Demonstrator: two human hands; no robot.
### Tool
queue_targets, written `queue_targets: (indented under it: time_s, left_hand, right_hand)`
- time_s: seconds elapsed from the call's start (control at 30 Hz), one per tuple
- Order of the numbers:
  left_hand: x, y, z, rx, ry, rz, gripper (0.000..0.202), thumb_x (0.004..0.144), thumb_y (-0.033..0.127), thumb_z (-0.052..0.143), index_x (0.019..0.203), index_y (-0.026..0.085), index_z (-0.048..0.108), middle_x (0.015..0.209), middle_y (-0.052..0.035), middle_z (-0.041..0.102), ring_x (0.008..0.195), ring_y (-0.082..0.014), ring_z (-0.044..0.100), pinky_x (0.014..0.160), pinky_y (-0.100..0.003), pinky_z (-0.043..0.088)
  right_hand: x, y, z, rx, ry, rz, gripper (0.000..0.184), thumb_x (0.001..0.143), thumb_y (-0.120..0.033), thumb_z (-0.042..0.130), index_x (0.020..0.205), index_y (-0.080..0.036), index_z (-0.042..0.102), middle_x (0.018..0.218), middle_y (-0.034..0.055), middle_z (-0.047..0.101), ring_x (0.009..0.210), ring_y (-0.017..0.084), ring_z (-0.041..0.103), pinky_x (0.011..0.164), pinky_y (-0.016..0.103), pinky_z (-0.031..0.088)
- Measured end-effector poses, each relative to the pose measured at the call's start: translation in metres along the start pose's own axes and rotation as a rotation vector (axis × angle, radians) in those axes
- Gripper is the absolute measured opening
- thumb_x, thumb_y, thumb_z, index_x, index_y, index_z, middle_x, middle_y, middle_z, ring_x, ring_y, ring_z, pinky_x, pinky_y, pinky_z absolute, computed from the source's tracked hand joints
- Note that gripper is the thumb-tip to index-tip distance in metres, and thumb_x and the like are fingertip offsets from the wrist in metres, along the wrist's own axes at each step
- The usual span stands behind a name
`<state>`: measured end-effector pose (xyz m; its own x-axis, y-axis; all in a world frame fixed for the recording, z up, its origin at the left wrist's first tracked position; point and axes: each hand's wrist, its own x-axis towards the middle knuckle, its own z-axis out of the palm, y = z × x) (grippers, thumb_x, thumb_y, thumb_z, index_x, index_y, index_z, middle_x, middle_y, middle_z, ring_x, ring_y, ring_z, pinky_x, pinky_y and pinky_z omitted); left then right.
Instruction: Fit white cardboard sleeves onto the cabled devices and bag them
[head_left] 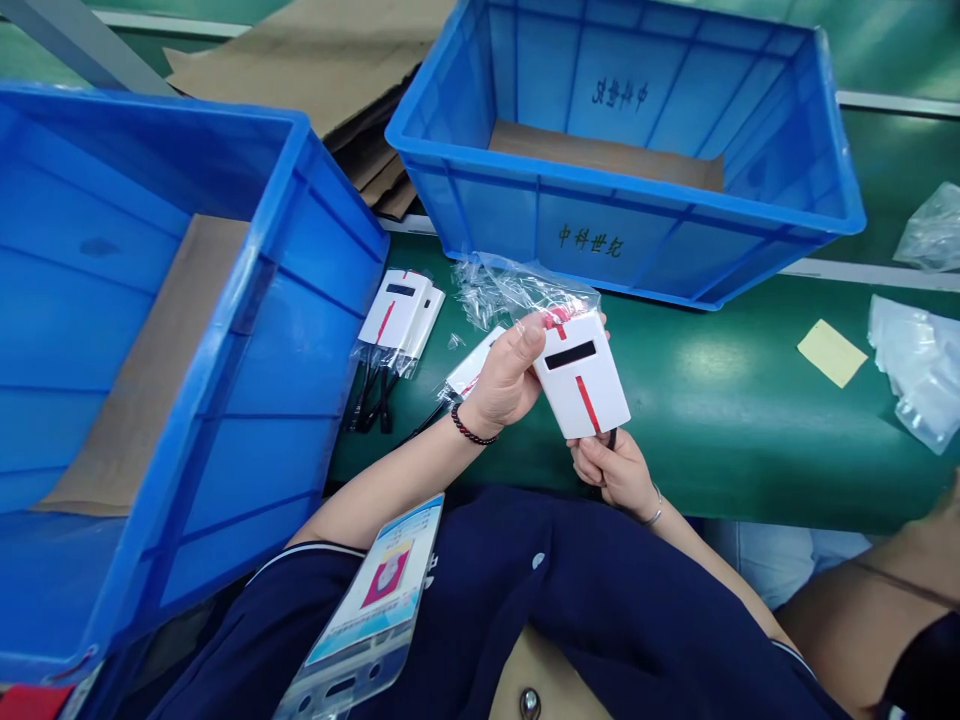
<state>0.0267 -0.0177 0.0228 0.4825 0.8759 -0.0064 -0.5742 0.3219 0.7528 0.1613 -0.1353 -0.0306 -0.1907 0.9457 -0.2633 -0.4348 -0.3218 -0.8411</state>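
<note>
A flat white device (592,395) with a black window and a red stripe is held up over the green bench. My left hand (510,375) grips its upper left edge, thumb in front, with the other fingers partly hidden behind it. At its lower edge my right hand (616,472) is closed where a dark cable comes out. A crinkled clear plastic bag (517,285) lies against the top of the device. Another white device (472,368) is partly covered by my left hand. Further left, white devices (397,310) in clear plastic lie overlapped, their black cables (371,395) toward me.
Blue crates stand at the left (247,400) and at the back (637,215), with cardboard inside. Cardboard sheets (315,60) are stacked behind. To the right lie a yellow note (831,352) and clear bags (919,365). Another person's arm (877,590) is at lower right.
</note>
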Motion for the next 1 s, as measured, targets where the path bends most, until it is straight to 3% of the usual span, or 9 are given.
queue_targets:
  time_s: [0.2, 0.37, 0.5, 0.6, 0.77, 1.0]
  left_hand:
    - [-0.01, -0.01, 0.005, 0.027, 0.038, 0.004, 0.068, 0.067, 0.067, 0.08, 0.113, 0.018, 0.069, 0.124, -0.0127, 0.07, 0.119, -0.0347, 0.064, 0.101, -0.045, 0.052]
    - [-0.02, -0.018, 0.007, 0.061, -0.029, -0.056, 0.076, 0.067, 0.071, 0.077, 0.122, 0.019, 0.064, 0.126, -0.0131, 0.069, 0.122, -0.0351, 0.062, 0.095, -0.041, 0.055]
    - [-0.016, -0.014, 0.001, 0.055, -0.053, -0.083, 0.082, 0.063, 0.076, 0.076, 0.119, 0.017, 0.067, 0.126, -0.0153, 0.069, 0.121, -0.0374, 0.063, 0.09, -0.041, 0.057]
    - [-0.005, -0.005, -0.004, -0.042, -0.034, -0.103, 0.087, 0.059, 0.081, 0.075, 0.117, 0.016, 0.068, 0.129, -0.0157, 0.068, 0.125, -0.0403, 0.06, 0.098, -0.047, 0.054]
    - [0.008, -0.002, -0.01, -0.144, 0.004, -0.105, 0.079, 0.066, 0.075, 0.075, 0.118, 0.016, 0.067, 0.13, -0.0147, 0.068, 0.129, -0.0382, 0.058, 0.107, -0.051, 0.048]
    - [-0.005, -0.022, -0.001, -0.08, -0.035, -0.096, 0.073, 0.069, 0.068, 0.078, 0.12, 0.017, 0.067, 0.136, -0.0168, 0.064, 0.133, -0.0387, 0.054, 0.105, -0.047, 0.051]
  right_hand:
    - [0.002, -0.001, 0.008, 0.059, 0.037, 0.008, 0.038, 0.082, -0.054, 0.071, 0.084, -0.017, 0.061, 0.043, -0.0112, 0.035, 0.036, 0.004, 0.02, 0.037, 0.021, 0.015]
    - [0.002, -0.002, 0.006, 0.079, 0.029, 0.006, 0.038, 0.081, -0.053, 0.072, 0.084, -0.018, 0.06, 0.043, -0.0116, 0.034, 0.035, 0.004, 0.019, 0.037, 0.02, 0.014]
    - [0.002, -0.002, 0.003, 0.066, 0.012, -0.006, 0.038, 0.081, -0.053, 0.073, 0.082, -0.017, 0.061, 0.042, -0.0112, 0.035, 0.035, 0.004, 0.02, 0.037, 0.02, 0.016]
    - [0.001, 0.0, 0.001, 0.045, 0.014, -0.012, 0.039, 0.081, -0.052, 0.074, 0.082, -0.015, 0.062, 0.043, -0.0106, 0.036, 0.036, 0.004, 0.022, 0.037, 0.021, 0.017]
    - [0.002, 0.004, 0.0, 0.02, 0.031, 0.013, 0.039, 0.081, -0.051, 0.074, 0.082, -0.014, 0.062, 0.043, -0.0097, 0.039, 0.036, 0.004, 0.025, 0.037, 0.021, 0.017]
    - [0.002, 0.001, 0.005, 0.046, 0.053, 0.07, 0.041, 0.079, -0.056, 0.072, 0.081, -0.017, 0.06, 0.041, -0.0113, 0.037, 0.034, 0.004, 0.019, 0.035, 0.021, 0.013]
